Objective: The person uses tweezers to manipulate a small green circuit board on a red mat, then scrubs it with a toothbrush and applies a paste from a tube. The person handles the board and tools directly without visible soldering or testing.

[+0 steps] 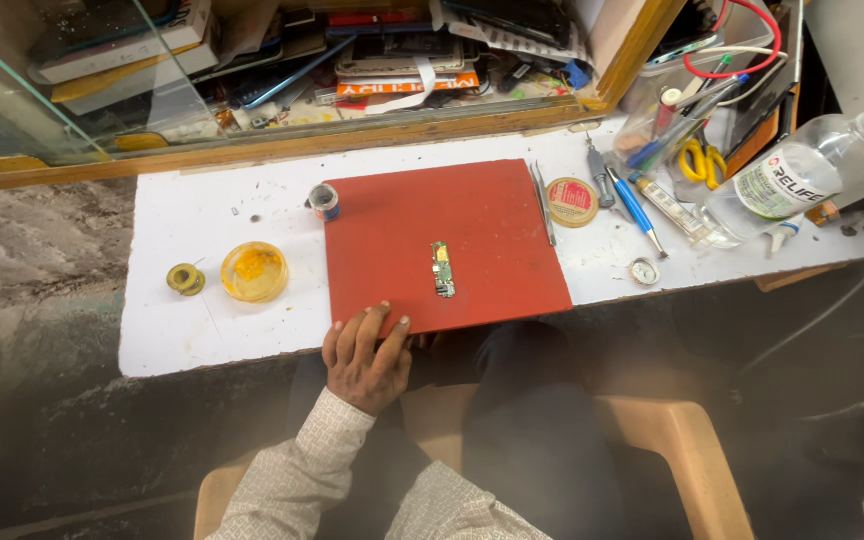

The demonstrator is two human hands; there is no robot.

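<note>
My left hand rests loosely open, fingertips on the near edge of the red mat; 1 small circuit board lies mid-mat. My right hand is out of view.

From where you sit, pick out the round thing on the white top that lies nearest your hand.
The clear yellow round dish, left of the red mat. It lies closest to the left hand; the small yellow spool and the tins sit farther off.
</note>
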